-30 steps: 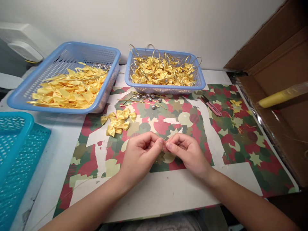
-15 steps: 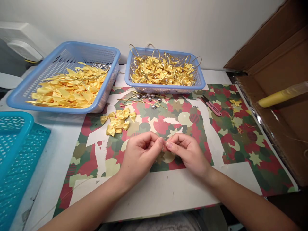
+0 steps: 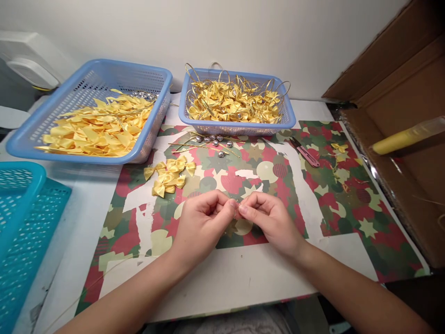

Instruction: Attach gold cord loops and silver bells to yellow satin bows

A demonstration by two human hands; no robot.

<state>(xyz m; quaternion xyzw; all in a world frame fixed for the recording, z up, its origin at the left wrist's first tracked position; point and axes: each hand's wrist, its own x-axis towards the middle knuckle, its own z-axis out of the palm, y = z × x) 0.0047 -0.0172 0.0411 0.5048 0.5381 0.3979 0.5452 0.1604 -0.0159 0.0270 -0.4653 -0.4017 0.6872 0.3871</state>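
My left hand [image 3: 205, 222] and my right hand [image 3: 273, 222] meet above the patterned sheet [image 3: 229, 181], thumbs and forefingers pinched and fingertips nearly touching. Whatever lies between the fingertips is too small to make out. Several yellow bows [image 3: 169, 176] lie beyond my left hand. Farther back, silver bells [image 3: 221, 154] rest beside thin gold cords [image 3: 184, 149]. A blue basket [image 3: 239, 127] at the back holds bows with gold loops and bells. The larger blue basket [image 3: 79, 159] on the left contains yellow bows, cords and bells.
At the right lies a pink-handled cutter [image 3: 308, 155], with a small yellow bow [image 3: 339, 147] and thread scraps [image 3: 344, 181] farther right. A cardboard box [image 3: 399, 93] with a yellow tube [image 3: 406, 137] borders the right side. A teal basket [image 3: 38, 199] occupies the left edge.
The whole view has shifted slightly, so the baskets and bows appear a little farther left. Both hands keep their pinched pose, fingertips together.
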